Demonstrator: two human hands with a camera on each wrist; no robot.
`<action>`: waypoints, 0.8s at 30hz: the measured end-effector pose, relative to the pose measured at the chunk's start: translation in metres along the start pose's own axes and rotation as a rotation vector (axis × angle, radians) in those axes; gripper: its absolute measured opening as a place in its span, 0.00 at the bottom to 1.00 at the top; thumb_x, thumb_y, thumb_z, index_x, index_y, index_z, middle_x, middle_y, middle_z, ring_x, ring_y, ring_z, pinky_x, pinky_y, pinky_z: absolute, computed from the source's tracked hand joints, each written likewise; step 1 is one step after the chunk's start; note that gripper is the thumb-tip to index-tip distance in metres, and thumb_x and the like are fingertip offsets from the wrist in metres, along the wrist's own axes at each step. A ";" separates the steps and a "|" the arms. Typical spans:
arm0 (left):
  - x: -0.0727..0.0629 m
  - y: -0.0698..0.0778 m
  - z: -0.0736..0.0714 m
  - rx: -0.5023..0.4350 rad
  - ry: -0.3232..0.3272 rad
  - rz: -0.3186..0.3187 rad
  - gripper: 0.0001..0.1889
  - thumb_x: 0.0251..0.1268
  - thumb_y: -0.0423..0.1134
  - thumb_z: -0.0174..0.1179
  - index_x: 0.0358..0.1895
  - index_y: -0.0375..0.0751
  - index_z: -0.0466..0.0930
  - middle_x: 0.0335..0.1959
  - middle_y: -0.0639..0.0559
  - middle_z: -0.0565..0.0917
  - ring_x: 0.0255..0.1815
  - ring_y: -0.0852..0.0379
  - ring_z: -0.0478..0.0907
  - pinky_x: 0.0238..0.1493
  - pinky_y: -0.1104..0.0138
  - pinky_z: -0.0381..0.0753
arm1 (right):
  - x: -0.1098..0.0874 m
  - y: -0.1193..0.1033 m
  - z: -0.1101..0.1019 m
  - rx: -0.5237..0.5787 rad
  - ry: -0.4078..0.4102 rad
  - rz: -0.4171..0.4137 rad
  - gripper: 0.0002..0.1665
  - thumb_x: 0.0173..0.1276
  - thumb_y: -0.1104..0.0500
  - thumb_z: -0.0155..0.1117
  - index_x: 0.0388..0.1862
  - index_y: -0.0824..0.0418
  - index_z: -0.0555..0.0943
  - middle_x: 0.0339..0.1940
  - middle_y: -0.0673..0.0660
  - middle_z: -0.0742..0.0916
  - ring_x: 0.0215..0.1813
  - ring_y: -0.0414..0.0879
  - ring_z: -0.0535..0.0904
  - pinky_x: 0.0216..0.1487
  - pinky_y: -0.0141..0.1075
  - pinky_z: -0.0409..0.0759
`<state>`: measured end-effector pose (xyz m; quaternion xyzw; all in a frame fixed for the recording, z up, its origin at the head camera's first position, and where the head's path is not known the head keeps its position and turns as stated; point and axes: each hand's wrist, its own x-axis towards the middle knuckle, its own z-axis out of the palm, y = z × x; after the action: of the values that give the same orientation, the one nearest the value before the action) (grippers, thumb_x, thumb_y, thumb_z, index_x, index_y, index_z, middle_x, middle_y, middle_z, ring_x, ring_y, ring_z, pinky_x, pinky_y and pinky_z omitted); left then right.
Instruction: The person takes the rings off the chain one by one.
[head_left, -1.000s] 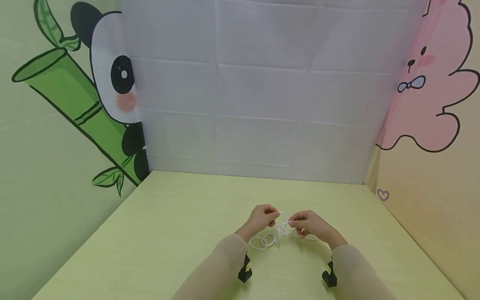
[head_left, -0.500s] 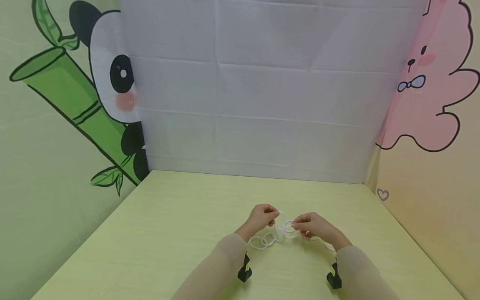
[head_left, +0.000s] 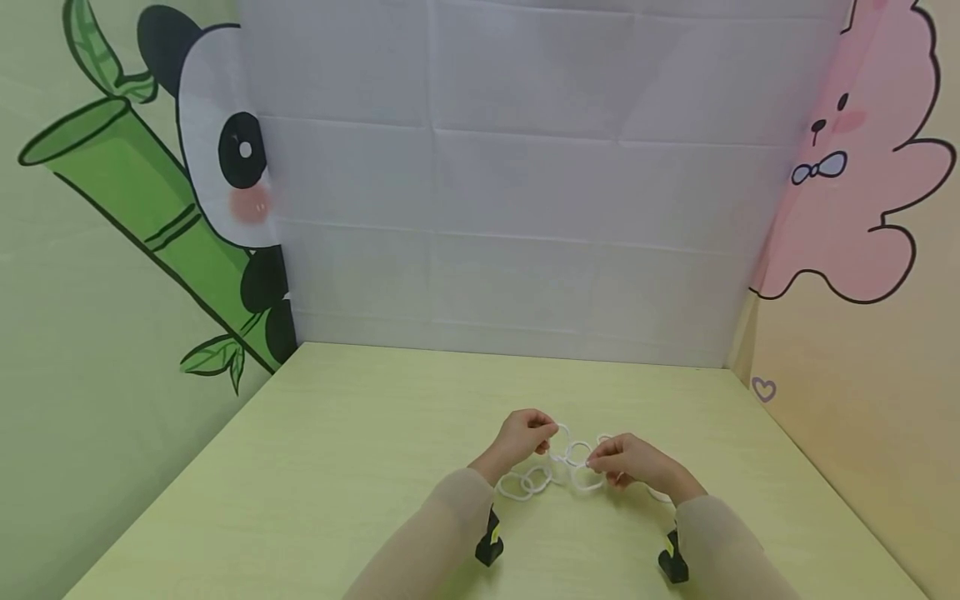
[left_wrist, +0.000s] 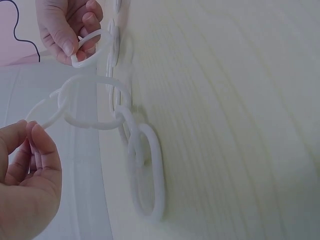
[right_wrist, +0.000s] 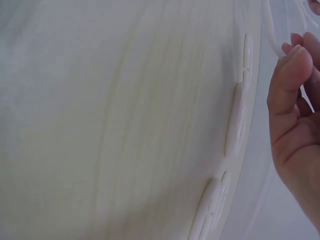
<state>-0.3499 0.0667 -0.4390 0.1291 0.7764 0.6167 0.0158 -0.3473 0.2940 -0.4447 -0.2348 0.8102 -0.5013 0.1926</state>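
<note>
A chain of white oval links (left_wrist: 159, 175) lies partly on the table, with a few links lifted between the hands. My left hand (head_left: 521, 435) pinches one link between thumb and index finger above the table. From that link hangs a larger-looking white link (left_wrist: 95, 125), which passes through others below. The right hand (head_left: 637, 462) pinches another white link (left_wrist: 86, 63) between thumb and fingertips, low over the table on the right side. Further links (right_wrist: 236, 120) lie flat in a row in the right wrist view, partly hidden under the right hand in the head view.
The pale yellow table (head_left: 375, 417) stretches out around the hands. Behind it hangs a white creased cloth (head_left: 510, 192). Side walls carry a panda (head_left: 217, 167) and a pink animal print (head_left: 862, 217). Black wrist devices (head_left: 490, 542) sit below both forearms.
My right hand has drifted a little right and toward me, drawing its link away from the bunched links, which now lie more spread out. The left hand has stayed in place.
</note>
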 end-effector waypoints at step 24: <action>0.000 -0.002 0.000 -0.005 0.009 -0.008 0.06 0.63 0.33 0.59 0.35 0.32 0.78 0.33 0.34 0.79 0.21 0.61 0.72 0.27 0.69 0.79 | 0.000 0.013 0.002 0.019 0.013 0.044 0.13 0.65 0.61 0.59 0.39 0.73 0.79 0.19 0.53 0.78 0.20 0.40 0.71 0.22 0.30 0.74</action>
<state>-0.3501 0.0664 -0.4411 0.1229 0.7753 0.6194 0.0151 -0.3486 0.2979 -0.4568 -0.2117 0.8116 -0.5063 0.2004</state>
